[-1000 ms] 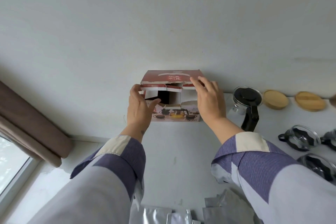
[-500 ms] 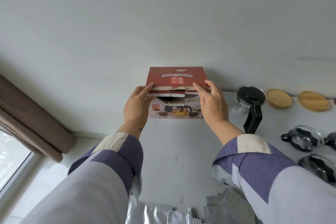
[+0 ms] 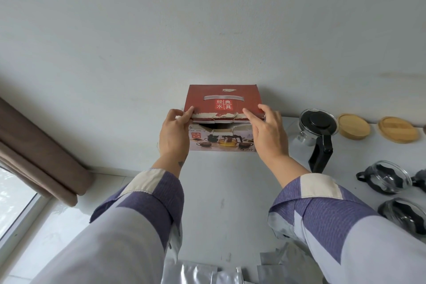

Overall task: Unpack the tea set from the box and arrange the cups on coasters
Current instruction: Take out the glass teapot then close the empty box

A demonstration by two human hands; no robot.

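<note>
A red tea set box [image 3: 223,99] stands against the wall on the white table [image 3: 221,191], with a dark gap showing under its torn front flap. My left hand [image 3: 174,134] grips the flap's left end and my right hand [image 3: 268,132] holds its right end, both pressing the lid down. To the right stand a glass teapot with a black lid and handle [image 3: 317,131], two wooden coasters [image 3: 353,125] [image 3: 398,129] by the wall, and glass cups with black holders [image 3: 387,176] [image 3: 405,215].
A brown curtain [image 3: 34,150] and a window [image 3: 13,200] lie at the left. Silver foil wrappers [image 3: 202,274] are spread at the table's near edge. The wall rises right behind the box.
The box lid has swung down from open to almost shut, its red top now facing me. Both hands moved with the flap and stay on its front edge.
</note>
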